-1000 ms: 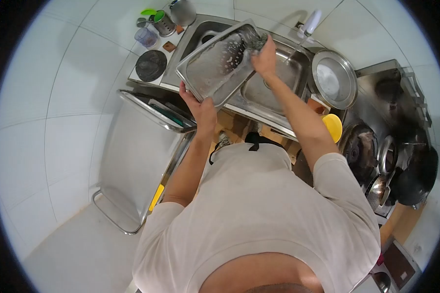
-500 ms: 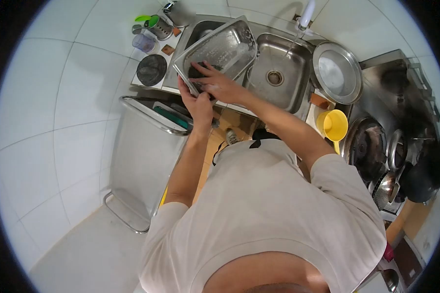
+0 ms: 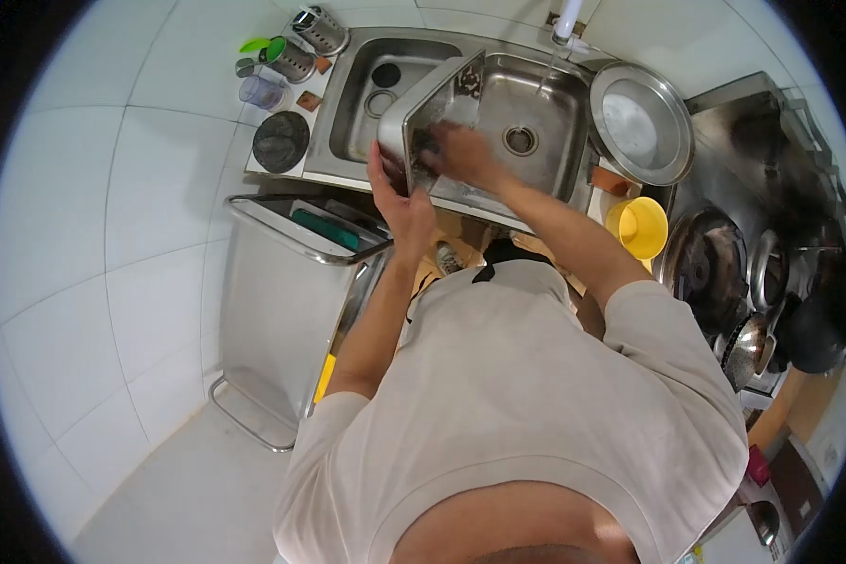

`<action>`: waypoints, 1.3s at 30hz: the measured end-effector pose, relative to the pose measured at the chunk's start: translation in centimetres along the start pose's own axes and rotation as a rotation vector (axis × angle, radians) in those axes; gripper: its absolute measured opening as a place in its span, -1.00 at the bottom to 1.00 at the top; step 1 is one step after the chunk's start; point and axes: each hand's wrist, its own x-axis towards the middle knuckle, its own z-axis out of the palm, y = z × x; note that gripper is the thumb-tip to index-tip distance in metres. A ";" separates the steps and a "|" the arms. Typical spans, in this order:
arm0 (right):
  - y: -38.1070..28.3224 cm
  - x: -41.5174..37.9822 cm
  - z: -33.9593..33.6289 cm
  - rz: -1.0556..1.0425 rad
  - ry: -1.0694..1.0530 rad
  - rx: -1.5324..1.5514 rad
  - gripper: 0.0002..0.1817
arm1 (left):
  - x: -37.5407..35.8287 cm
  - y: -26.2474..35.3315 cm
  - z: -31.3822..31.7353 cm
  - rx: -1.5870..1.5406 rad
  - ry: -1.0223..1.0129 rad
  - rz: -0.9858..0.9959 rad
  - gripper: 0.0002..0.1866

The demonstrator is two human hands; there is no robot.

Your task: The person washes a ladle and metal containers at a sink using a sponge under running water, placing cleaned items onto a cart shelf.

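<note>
A rectangular metal pan point(image 3: 399, 132) stands tilted on its side above the divider of the double sink, with foam on its inner face. My left hand point(image 3: 408, 214) grips its near edge from below, thumb and fingers around the rim. Inside the pan, my right hand point(image 3: 468, 155) is smeared by motion and presses a dark scouring pad point(image 3: 429, 150) against the metal. The pad is blurred and partly hidden by the fingers. Water runs from the white faucet point(image 3: 566, 23) into the right sink basin point(image 3: 559, 141).
The left basin point(image 3: 352, 94) holds a round black piece. Cutlery holders point(image 3: 321, 34), a clear cup point(image 3: 261, 92) and a dark round pad point(image 3: 281, 141) stand on the left. On the right are a large metal basin point(image 3: 663, 155), a yellow dipper point(image 3: 637, 228) and a stove point(image 3: 710, 263).
The pan has turned from lying slanted, open side up, to standing steeply on edge, and has shifted right. Both hands have moved right with it; the right hand now blurs with motion.
</note>
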 end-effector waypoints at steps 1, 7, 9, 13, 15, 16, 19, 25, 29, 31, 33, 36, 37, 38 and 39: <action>-0.7 -0.3 0.0 0.008 -0.044 0.005 -0.58 | 0.2 -0.1 0.2 0.031 -0.008 -0.003 -0.17; 6.9 2.4 1.7 0.272 -0.008 -0.043 -0.52 | -1.2 0.1 -0.2 -0.122 0.047 -0.109 -0.10; 7.8 3.7 2.1 0.341 0.183 0.056 -0.47 | -1.4 1.8 0.4 -0.154 0.084 -0.129 -0.10; 4.8 6.0 1.8 0.473 0.466 0.311 -0.42 | -1.2 1.1 0.2 -0.234 0.103 -0.269 -0.08; 2.5 6.4 1.1 0.417 0.460 0.421 -0.40 | -0.9 0.7 -0.1 -0.202 0.088 -0.256 -0.08; 0.9 5.8 0.8 0.351 0.417 0.496 -0.37 | -0.7 0.5 -0.2 -0.187 0.078 -0.251 -0.08; -3.5 3.6 1.6 0.058 0.355 0.597 -0.35 | 0.2 0.5 -0.6 -0.184 0.082 -0.222 -0.10; -5.1 0.4 1.6 -0.297 -0.050 0.570 -0.69 | 1.6 -2.9 -2.2 -0.348 0.119 -0.338 -0.11; -2.0 -1.5 -0.1 -0.304 -0.088 0.261 -0.66 | 1.4 -2.7 -1.4 -0.352 0.211 -0.275 -0.17; 1.6 -1.3 -0.8 -0.253 -0.087 0.074 -0.64 | 1.2 -2.1 -1.6 -0.338 0.248 -0.348 -0.16; 6.0 -1.2 -1.2 -0.101 -0.106 -0.140 -0.61 | 0.9 -2.4 -2.3 -0.290 0.243 -0.401 -0.16; 9.2 -1.9 -2.8 0.114 -0.023 -0.176 -0.55 | 0.7 -2.3 -3.0 -0.285 0.226 -0.476 -0.16; 9.8 -2.2 -3.5 0.182 0.022 -0.141 -0.52 | 0.6 -2.8 -3.0 -0.261 0.231 -0.469 -0.16; 10.4 -2.6 -4.4 0.291 0.053 -0.076 -0.51 | 0.4 -3.6 -2.9 -0.238 0.236 -0.464 -0.16; 10.5 -3.2 -5.7 0.402 0.085 -0.010 -0.50 | 0.2 -4.4 -2.7 -0.213 0.240 -0.459 -0.15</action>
